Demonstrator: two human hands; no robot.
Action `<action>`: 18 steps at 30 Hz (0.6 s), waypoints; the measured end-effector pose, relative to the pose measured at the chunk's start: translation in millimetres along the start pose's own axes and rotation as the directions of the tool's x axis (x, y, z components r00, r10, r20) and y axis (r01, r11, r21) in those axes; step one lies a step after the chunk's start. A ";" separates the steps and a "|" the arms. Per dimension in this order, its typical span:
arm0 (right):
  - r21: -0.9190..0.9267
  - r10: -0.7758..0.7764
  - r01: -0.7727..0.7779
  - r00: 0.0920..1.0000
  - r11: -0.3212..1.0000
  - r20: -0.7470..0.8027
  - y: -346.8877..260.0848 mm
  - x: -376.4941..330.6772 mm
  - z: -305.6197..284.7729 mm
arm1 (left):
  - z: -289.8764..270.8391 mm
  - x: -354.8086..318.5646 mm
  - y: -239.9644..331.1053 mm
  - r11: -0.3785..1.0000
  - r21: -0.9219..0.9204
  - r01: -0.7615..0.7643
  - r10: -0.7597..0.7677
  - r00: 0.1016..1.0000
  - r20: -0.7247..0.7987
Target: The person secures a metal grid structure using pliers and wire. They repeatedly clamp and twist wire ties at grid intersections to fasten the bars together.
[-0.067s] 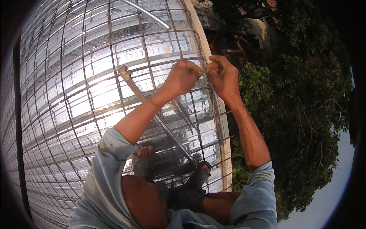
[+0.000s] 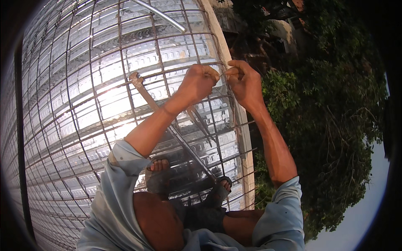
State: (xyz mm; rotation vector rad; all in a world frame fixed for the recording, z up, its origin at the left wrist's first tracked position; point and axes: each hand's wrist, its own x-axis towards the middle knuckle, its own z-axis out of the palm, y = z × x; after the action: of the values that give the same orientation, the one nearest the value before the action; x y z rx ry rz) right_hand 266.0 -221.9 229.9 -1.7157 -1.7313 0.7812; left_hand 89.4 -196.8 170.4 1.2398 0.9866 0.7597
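Both of my hands meet over a rusty rebar mesh (image 2: 158,39) near its right edge. My left hand (image 2: 199,81) is closed in a pinch, thumb against curled fingers. Just right of it, my right hand (image 2: 245,83) pinches too, with its index finger raised and bent. Whatever lies between the fingertips is too small to make out. Under my left forearm lies a long bar with a rusty notched head (image 2: 144,94); a shiny pipe section seems to continue it toward my foot. Two thin dark handles of a tool (image 2: 203,125) rest on the mesh below my left hand.
Ribbed silver metal decking (image 2: 109,100) lies beneath the mesh. A pale concrete-like edge (image 2: 250,184) bounds it on the right, with bar ends sticking out past it. Beyond are trees (image 2: 326,108) lower down. Another metal pipe (image 2: 167,21) lies at the top. My feet stand on the mesh.
Both hands have shifted very slightly left and up, still pinching close together. Everything else stays in place.
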 end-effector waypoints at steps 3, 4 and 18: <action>0.177 0.073 -0.096 0.989 0.979 0.131 4.3 1.9 -6.6 | -11.7 1.5 0.4 0.954 -0.239 0.181 -0.164 0.982 0.090; 0.215 0.110 -0.143 0.981 0.966 0.160 3.1 0.6 -9.7 | -14.5 1.6 1.0 0.908 -0.331 0.255 -0.220 0.965 0.140; -0.208 -0.068 0.109 0.979 0.972 0.193 -8.5 -3.7 -9.5 | -13.3 0.0 -4.7 0.703 -0.557 0.441 -0.278 0.892 0.355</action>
State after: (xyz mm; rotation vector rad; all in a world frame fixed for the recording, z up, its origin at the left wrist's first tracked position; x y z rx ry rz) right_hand 267.5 -225.5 242.5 -1.7373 -2.0727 0.7539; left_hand 77.0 -192.3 165.3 0.5028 0.6528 0.5313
